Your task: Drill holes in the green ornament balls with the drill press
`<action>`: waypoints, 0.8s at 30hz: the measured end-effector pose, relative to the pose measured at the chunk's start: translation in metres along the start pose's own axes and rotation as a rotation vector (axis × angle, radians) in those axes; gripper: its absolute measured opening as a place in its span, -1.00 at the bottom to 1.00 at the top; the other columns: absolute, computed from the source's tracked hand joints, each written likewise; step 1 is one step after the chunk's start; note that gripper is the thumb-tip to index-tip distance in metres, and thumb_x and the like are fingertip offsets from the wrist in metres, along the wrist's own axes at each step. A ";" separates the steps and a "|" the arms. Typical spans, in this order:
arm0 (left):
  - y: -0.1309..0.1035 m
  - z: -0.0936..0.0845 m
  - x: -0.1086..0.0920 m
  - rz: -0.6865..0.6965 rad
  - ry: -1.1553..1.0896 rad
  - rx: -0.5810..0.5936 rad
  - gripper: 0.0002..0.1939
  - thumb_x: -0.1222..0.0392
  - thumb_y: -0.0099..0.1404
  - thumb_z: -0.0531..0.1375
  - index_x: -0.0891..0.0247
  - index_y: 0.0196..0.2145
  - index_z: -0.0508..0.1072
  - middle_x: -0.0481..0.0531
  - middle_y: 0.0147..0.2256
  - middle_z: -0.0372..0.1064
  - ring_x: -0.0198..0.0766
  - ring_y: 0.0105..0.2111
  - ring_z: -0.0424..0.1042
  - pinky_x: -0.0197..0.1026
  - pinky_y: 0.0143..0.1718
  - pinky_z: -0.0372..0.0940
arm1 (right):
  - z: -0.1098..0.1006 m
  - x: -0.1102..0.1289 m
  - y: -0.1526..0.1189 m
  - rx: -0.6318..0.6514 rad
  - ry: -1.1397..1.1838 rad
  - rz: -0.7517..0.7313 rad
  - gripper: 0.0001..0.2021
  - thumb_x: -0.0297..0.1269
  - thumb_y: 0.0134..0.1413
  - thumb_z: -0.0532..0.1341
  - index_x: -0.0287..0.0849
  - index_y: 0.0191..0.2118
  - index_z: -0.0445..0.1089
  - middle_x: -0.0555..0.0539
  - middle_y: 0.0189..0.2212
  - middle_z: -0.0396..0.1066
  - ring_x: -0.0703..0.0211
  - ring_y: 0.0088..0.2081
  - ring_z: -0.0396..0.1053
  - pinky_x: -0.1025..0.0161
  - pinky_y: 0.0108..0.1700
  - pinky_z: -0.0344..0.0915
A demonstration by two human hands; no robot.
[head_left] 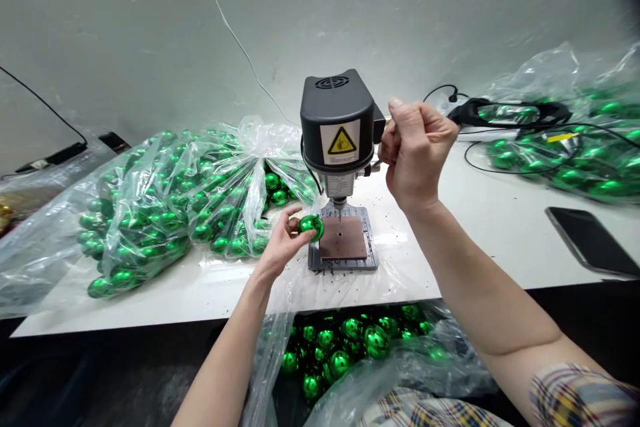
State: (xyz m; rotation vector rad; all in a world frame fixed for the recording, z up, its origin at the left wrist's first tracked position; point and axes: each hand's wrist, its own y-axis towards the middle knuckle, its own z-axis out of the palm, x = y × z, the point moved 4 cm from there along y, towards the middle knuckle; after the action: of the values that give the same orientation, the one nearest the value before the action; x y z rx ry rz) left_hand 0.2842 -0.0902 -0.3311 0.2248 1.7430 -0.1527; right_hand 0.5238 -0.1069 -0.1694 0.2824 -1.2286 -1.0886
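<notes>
You pinch a green ball [311,223] in L hand [281,240] by drill [337,121]; R hand [419,147] fisted, hold unclear. Best kept steady.

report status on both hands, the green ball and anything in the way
Left hand pinching green ball, beside drill bit, not under it. Right hand closed beside drill press, any grip hidden. Dark shavings around the base.

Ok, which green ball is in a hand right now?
The green ball pinched in the left hand, by the brown plate's left edge; the other green balls lie massed in clear plastic.
</notes>
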 end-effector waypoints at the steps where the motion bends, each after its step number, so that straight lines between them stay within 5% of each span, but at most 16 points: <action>1: -0.008 0.007 0.001 -0.008 -0.018 0.016 -0.38 0.11 0.08 0.40 0.26 0.07 0.35 0.07 -0.21 0.48 -0.22 -0.24 0.48 -0.17 -0.19 0.38 | 0.000 0.000 0.000 0.007 -0.005 -0.008 -0.47 -0.07 0.23 0.24 -0.12 -0.63 0.00 0.13 -0.75 -0.01 0.46 -0.73 -0.04 0.33 -0.71 -0.12; 7: -0.017 0.040 0.019 0.119 0.229 0.022 -0.48 0.20 0.06 0.38 0.25 0.00 0.41 0.10 -0.14 0.44 -0.21 -0.23 0.46 -0.19 -0.22 0.36 | 0.001 0.000 0.000 0.002 -0.006 -0.020 -0.48 -0.08 0.25 0.21 -0.11 -0.61 -0.05 0.15 -0.75 -0.03 0.46 -0.73 -0.09 0.34 -0.71 -0.16; 19: 0.011 0.055 0.027 0.123 0.277 0.011 -0.47 0.21 0.01 0.44 0.21 -0.05 0.42 0.03 -0.23 0.47 -0.22 -0.30 0.42 -0.19 -0.30 0.32 | -0.001 -0.004 0.000 0.007 -0.021 -0.022 -0.48 -0.03 0.24 0.21 -0.11 -0.61 -0.02 0.14 -0.74 -0.02 0.45 -0.72 -0.04 0.34 -0.69 -0.09; 24: 0.016 0.063 0.033 0.227 0.319 -0.020 -0.47 0.20 -0.01 0.45 0.22 -0.07 0.44 0.05 -0.18 0.41 -0.15 -0.19 0.41 -0.11 -0.17 0.33 | -0.002 -0.006 0.001 0.028 -0.027 -0.024 -0.48 -0.03 0.25 0.20 -0.12 -0.61 -0.02 0.14 -0.74 -0.02 0.45 -0.71 -0.02 0.35 -0.69 -0.05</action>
State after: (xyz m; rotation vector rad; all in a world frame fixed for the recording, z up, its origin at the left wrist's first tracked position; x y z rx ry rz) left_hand 0.3427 -0.0871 -0.3744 0.4493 2.0183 0.0704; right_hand 0.5260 -0.1024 -0.1729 0.3052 -1.2680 -1.0994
